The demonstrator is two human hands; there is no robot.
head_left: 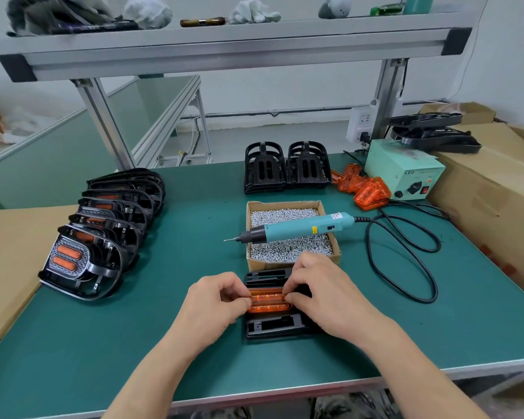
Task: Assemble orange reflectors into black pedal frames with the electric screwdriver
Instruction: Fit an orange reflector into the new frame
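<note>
Looked down on a green counter (179, 343) from the head view. Found the black pedal frame (273, 326) lying flat near the front edge, at centre, with the orange reflector (268, 302) lying across its middle, long side running left to right. Pinched the reflector's left end with the left grip (215, 300), thumb and curled fingers closed on it. Pinched the right end likewise with the right grip (324, 288), fingertips bent down onto the orange plastic. Could not tell whether the reflector was fully seated in the frame.

Found the electric screwdriver (303, 229) just behind the grips, lying untouched across an open cardboard box of screws (263, 264), bit pointing left past the box wall, black cable (370, 252) looping away over the counter at right. Noted a pale green power unit (406, 176) at the rear right, marked LED, with loose orange reflectors (363, 186) heaped just beside it on its left. Noted two stacks of empty black frames (286, 167) side by side behind the screw box. Noted a row of fitted pedals (103, 231) at the left, overlapping one another, orange showing in the nearest. Saw brown cartons (481, 189) along the right edge and an aluminium shelf (224, 43) overhead carrying white gloves (254, 12).
</note>
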